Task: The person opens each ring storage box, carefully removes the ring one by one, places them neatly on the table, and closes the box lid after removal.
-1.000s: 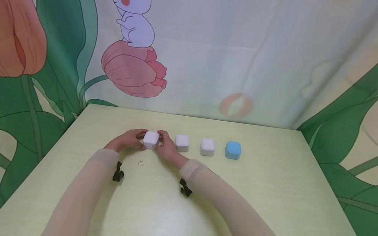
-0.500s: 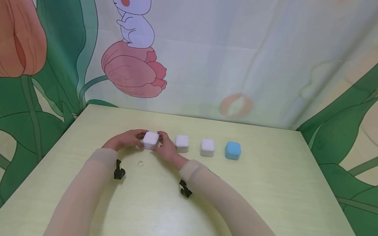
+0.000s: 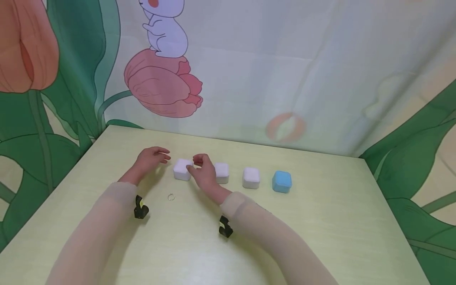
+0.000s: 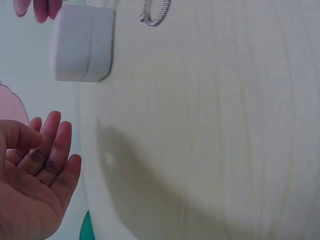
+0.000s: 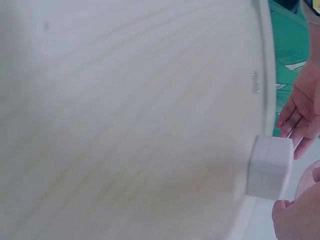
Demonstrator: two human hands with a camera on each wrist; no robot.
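Note:
A small white ring box [image 3: 181,170] with rounded corners stands on the table, lid down; its seam shows in the left wrist view. My left hand [image 3: 151,159] is off to its left, raised, with fingers spread and nothing held. Just right of the box is my right hand [image 3: 206,176], its fingers loosely bent and its thumb tip overlapping the box's right edge in the head view. In the right wrist view that hand is close beside the box [image 5: 269,167]. Nearer the front lies a silver ring [image 4: 164,15] with a small stone.
To the right, in a row, stand a second white box [image 3: 223,173] partly behind my right hand, a third white box [image 3: 251,178] and a blue box [image 3: 282,182]. A printed curtain [image 3: 242,87] hangs along the back edge of the pale table [image 3: 338,221].
Both hands held the left white box between them before. Now the left hand has let go and drawn back up and left; the right hand's fingers have loosened and lifted slightly. The box stays put.

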